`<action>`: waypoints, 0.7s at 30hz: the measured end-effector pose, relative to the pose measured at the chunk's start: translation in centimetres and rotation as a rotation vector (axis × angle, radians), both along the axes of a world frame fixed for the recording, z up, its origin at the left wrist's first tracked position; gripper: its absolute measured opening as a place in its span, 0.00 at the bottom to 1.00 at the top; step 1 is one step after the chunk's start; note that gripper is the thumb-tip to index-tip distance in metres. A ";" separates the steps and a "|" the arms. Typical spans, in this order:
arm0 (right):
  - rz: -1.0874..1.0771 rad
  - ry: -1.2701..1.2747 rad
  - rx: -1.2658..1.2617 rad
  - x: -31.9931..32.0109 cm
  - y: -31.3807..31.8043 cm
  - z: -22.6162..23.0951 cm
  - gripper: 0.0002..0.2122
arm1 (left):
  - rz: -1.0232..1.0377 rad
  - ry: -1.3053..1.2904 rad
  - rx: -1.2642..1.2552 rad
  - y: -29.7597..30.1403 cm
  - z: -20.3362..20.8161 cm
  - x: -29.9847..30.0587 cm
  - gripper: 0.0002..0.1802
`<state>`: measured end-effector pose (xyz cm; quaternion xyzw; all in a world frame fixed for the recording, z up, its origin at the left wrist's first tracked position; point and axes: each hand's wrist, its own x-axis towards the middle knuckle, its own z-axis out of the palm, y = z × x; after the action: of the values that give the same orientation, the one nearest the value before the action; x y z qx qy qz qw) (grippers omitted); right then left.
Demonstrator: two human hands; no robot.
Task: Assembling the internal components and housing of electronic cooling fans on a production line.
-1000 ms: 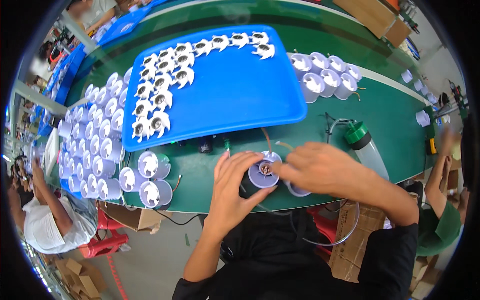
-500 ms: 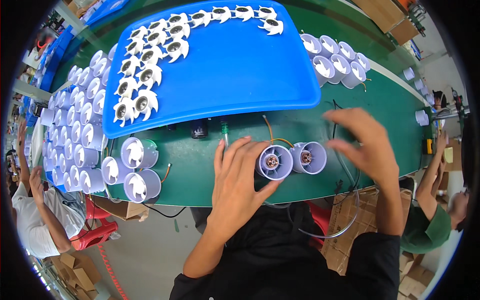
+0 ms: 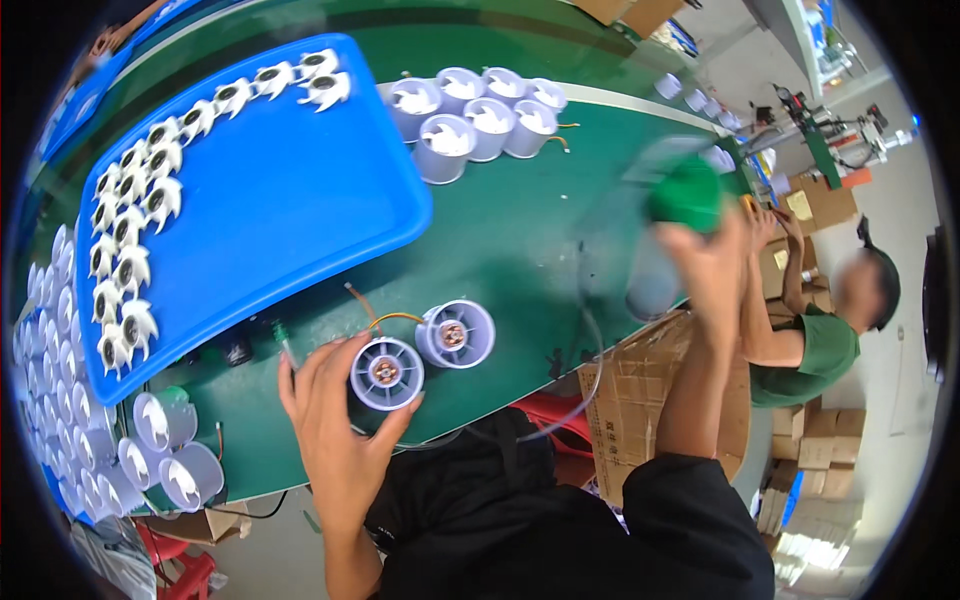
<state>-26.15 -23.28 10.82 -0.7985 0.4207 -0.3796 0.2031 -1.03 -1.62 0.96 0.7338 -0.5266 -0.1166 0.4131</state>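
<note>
Left hand (image 3: 338,412) half-open, curved around a lilac cup (image 3: 388,374) — right hand (image 3: 712,268), blurred, wrapped around a green-capped bottle (image 3: 654,268).

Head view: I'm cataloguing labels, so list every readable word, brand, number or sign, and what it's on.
Large cardboard box: dark printed characters, not copied here.
Green-capped bottle at the right hand: too blurred.
Blue tray, cup by the left hand: no readable text.
Stacked boxes: any print too small.
</note>
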 end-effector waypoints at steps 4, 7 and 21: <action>0.290 -0.955 0.063 -1.3 -0.7 3.8 0.44 | -0.035 -0.005 -0.040 -0.4 0.5 -0.1 0.33; 0.843 -1.152 0.381 0.8 -3.3 3.9 0.47 | -0.035 0.036 -0.035 -0.1 -0.1 0.0 0.34; 1.247 -0.816 0.722 12.4 3.0 0.5 0.39 | -0.037 0.031 -0.078 0.3 -1.1 0.7 0.34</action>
<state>-13.75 -20.30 11.30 -0.5706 -0.1101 -0.2989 0.7570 -0.33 -1.31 -0.13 0.7053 -0.5379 -0.1149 0.4473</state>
